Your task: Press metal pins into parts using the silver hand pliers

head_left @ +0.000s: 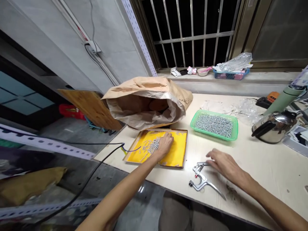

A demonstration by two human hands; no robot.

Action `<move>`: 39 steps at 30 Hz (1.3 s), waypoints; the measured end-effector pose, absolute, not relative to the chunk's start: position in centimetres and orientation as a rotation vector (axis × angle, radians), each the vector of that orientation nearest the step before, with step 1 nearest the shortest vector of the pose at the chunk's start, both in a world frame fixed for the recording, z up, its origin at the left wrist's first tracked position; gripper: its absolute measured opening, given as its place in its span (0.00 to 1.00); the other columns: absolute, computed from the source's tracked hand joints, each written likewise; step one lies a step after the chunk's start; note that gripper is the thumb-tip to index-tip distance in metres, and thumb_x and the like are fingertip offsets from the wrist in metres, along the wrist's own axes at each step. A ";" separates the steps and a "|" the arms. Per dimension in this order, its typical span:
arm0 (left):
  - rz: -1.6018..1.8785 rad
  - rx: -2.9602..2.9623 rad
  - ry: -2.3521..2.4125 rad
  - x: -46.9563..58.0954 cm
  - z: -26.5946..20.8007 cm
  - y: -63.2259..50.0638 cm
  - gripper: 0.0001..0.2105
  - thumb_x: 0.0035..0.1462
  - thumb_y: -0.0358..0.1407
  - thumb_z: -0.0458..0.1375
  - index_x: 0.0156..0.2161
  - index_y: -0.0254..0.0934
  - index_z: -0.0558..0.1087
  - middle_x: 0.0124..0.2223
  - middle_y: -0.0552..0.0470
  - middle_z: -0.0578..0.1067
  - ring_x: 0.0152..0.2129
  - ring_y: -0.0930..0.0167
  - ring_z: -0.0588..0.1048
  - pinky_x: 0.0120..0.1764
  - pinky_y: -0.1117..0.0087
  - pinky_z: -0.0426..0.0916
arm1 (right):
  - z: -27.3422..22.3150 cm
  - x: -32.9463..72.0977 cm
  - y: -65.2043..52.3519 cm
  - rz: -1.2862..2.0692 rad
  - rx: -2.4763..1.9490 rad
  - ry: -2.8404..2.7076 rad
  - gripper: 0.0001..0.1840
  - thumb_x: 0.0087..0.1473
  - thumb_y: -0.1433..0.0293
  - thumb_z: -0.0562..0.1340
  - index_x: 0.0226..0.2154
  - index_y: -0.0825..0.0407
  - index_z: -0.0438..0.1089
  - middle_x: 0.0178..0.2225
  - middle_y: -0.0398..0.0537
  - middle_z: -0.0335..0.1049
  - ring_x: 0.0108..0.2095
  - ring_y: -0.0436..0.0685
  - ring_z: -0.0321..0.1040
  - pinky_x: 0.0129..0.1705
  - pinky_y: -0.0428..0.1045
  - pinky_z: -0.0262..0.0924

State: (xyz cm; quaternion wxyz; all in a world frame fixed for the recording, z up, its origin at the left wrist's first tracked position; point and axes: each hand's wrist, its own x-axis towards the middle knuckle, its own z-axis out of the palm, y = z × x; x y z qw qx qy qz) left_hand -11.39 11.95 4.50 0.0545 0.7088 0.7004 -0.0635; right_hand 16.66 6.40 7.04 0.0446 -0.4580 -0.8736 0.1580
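My left hand [166, 144] is over a shallow tray [180, 147] with a yellow bottom. Its fingers are curled closed beside a heap of small silver metal pieces [154, 145]; what they hold, if anything, is hidden. Silver hand pliers [201, 181] with a C-shaped jaw and a red part lie on the table. Above one handle of the pliers hovers my right hand [222, 163], fingers apart, its thumb at the handle's end; I cannot tell whether it touches. A green basket [235, 128] filled with similar small metal pieces stands beyond my right hand.
A large open paper sack [144, 86] lies behind the tray. At the right stand a steel kettle [275, 128] and a green flask [284, 99]. Clear plastic bags [247, 110] lie near the back. A black cable [96, 168] hangs at the table's left edge.
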 end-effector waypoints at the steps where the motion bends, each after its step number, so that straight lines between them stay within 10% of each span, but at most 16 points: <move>1: -0.125 2.156 2.123 -11.1 4.8 11.6 0.11 0.56 0.25 0.48 0.33 0.31 0.73 0.39 0.42 0.73 0.41 0.64 0.67 0.38 0.69 0.63 | 6.3 16.8 4.7 0.551 -1.382 -2.705 0.07 0.59 0.68 0.55 0.39 0.51 0.67 0.38 0.48 0.69 0.35 0.55 0.68 0.33 0.47 0.57; 12: 0.431 1.157 1.597 -4.1 3.5 0.5 0.10 0.45 0.39 0.59 0.28 0.32 0.72 0.18 0.60 0.65 0.12 0.80 0.60 0.15 0.79 0.56 | 2.3 17.7 -0.7 0.617 -1.407 -2.851 0.09 0.57 0.79 0.52 0.37 0.51 0.64 0.36 0.47 0.66 0.35 0.54 0.64 0.31 0.48 0.50; 36: 0.072 0.937 1.558 -2.1 2.5 -0.4 0.12 0.49 0.33 0.57 0.18 0.35 0.63 0.10 0.61 0.61 0.07 0.81 0.59 0.13 0.80 0.51 | 2.8 19.1 0.1 0.489 -1.326 -2.884 0.07 0.58 0.70 0.57 0.40 0.51 0.67 0.42 0.51 0.68 0.41 0.57 0.64 0.38 0.51 0.57; 39: 0.089 0.913 1.569 -2.1 2.4 -0.5 0.12 0.49 0.34 0.58 0.19 0.34 0.64 0.11 0.61 0.62 0.07 0.80 0.60 0.13 0.80 0.51 | 2.5 19.8 1.3 0.411 -1.389 -2.796 0.32 0.48 0.58 0.66 0.53 0.52 0.61 0.59 0.61 0.55 0.56 0.68 0.55 0.50 0.59 0.55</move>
